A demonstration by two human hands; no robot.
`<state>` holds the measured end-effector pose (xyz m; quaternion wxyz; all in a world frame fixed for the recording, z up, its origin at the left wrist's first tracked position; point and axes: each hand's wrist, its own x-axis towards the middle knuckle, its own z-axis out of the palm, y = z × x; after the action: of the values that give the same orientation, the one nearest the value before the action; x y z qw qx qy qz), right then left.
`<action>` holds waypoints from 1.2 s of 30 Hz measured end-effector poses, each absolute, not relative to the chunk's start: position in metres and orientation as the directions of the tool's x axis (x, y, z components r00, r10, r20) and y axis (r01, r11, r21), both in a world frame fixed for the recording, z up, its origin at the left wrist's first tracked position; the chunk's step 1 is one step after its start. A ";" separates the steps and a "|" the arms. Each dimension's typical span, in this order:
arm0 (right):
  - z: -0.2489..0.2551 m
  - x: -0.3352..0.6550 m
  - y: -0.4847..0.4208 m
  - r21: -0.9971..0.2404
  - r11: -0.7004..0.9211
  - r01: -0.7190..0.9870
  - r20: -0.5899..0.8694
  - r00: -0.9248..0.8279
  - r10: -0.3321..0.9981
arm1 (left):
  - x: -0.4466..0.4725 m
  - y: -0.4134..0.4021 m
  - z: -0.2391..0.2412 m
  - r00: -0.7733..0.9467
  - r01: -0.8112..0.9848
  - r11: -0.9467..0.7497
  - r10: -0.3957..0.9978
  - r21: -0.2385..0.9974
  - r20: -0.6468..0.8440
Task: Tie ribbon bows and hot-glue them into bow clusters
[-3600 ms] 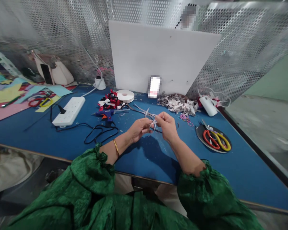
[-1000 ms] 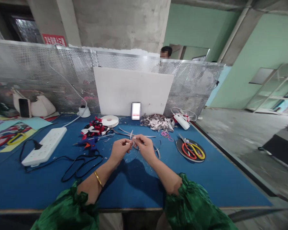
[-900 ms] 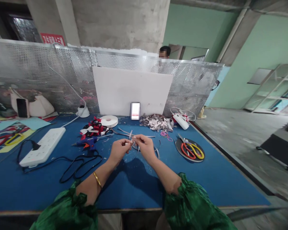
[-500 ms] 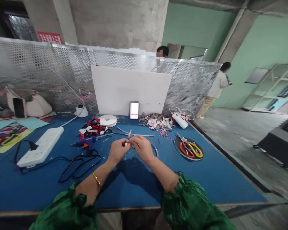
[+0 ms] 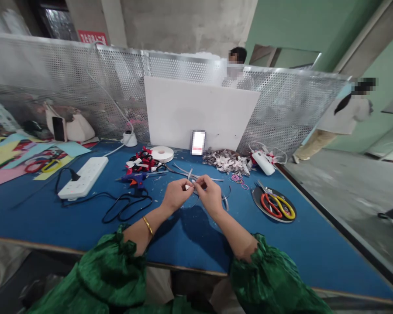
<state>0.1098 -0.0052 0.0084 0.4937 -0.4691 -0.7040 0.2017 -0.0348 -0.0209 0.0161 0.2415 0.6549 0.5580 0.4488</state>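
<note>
At the middle of the blue table (image 5: 196, 257), two hands meet with fingertips close together. The left hand (image 5: 177, 194) is mostly closed, fingers curled and thumb against the index finger; the right hand (image 5: 209, 192) is likewise curled into a pinch. Between them they grip one pale ribbon strip (image 5: 190, 173), partly hidden by the fingers. Its visible end points to the far side, the long axis running near to far with a slight lean right.

Just beyond and to the right lie several loose strips (image 5: 216, 179), too overlapped to count. Farther left are one white ribbon roll (image 5: 162, 154) and one blue glue gun (image 5: 136, 179). To the right, one pair of scissors (image 5: 277, 205), with one red and one yellow loop, rests on one round black plate (image 5: 257, 198).
</note>
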 end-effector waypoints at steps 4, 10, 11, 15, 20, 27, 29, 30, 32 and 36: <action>0.006 0.111 -0.005 -0.770 0.440 0.462 0.476 -0.041 0.878 | -0.034 -0.022 0.015 -0.009 0.560 -0.282 0.938 0.779 0.347; 0.007 0.112 -0.005 -0.710 0.530 0.463 0.542 -0.121 0.832 | -0.033 -0.021 0.014 -0.004 0.527 -0.285 0.941 0.801 0.337; 0.008 0.112 -0.005 -0.695 0.546 0.467 0.555 -0.134 0.821 | -0.033 -0.021 0.013 -0.006 0.511 -0.278 0.945 0.814 0.327; 0.010 0.114 -0.004 -0.644 0.577 0.502 0.567 -0.194 0.801 | -0.034 -0.020 0.012 -0.027 0.481 -0.247 0.955 0.841 0.296; 0.013 0.119 -0.003 -0.561 0.608 0.562 0.561 -0.282 0.778 | -0.034 -0.020 0.010 -0.035 0.479 -0.258 0.949 0.839 0.312; 0.021 0.127 -0.001 -0.419 0.653 0.631 0.556 -0.390 0.734 | -0.037 -0.016 0.007 -0.004 0.419 -0.274 0.953 0.866 0.303; 0.022 0.129 0.000 -0.434 0.660 0.614 0.539 -0.410 0.736 | -0.038 -0.014 0.006 0.010 0.378 -0.269 0.958 0.886 0.286; 0.022 0.130 0.001 -0.443 0.664 0.602 0.530 -0.421 0.736 | -0.038 -0.013 0.006 0.015 0.349 -0.262 0.962 0.900 0.274; 0.022 0.131 0.002 -0.442 0.674 0.591 0.527 -0.437 0.729 | -0.038 -0.013 0.005 0.020 0.281 -0.239 0.970 0.929 0.243; 0.022 0.129 0.001 -0.315 0.690 0.652 0.560 -0.459 0.690 | -0.037 -0.013 0.007 0.021 0.181 -0.194 0.981 0.964 0.194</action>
<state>0.1292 0.0011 0.0215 0.3408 -0.3928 -0.8537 0.0278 -0.0373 -0.0126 0.0068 0.4017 0.5908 0.4915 0.4980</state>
